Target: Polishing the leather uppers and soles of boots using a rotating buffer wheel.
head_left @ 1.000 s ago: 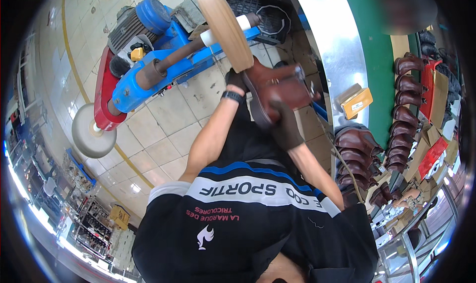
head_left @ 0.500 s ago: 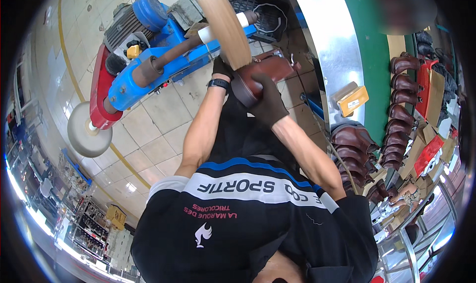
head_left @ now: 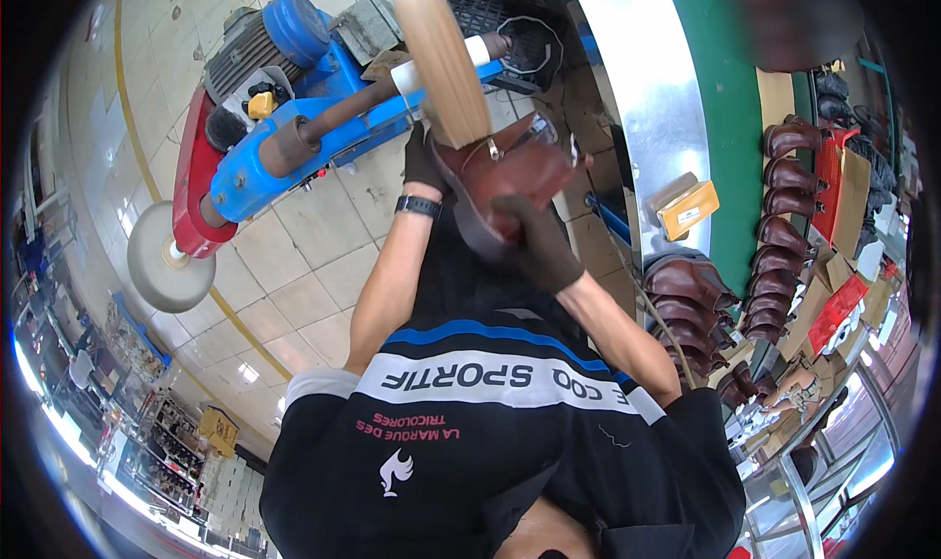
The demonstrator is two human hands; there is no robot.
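Observation:
A glossy reddish-brown leather boot point(head_left: 515, 172) with a metal zip pull is held just below the tan buffing wheel point(head_left: 441, 64). Its upper lies against or very close to the wheel's lower edge. My left hand point(head_left: 423, 159), in a dark glove, is closed on the boot's left side, its fingers partly hidden. Also gloved, my right hand point(head_left: 539, 241) grips the toe end nearer my body, thumb on the leather.
The blue polishing machine point(head_left: 284, 147) carries a pale second wheel point(head_left: 169, 257) at its left end. On the right runs a metal-edged green bench point(head_left: 730, 147) with rows of brown boots point(head_left: 784, 187) and a yellow box point(head_left: 686, 208). A black crate point(head_left: 534, 45) stands behind the wheel.
The boot has turned in my hands, showing more of its upper and its zip. My right hand has come lower and nearer my body; the left has shifted slightly left.

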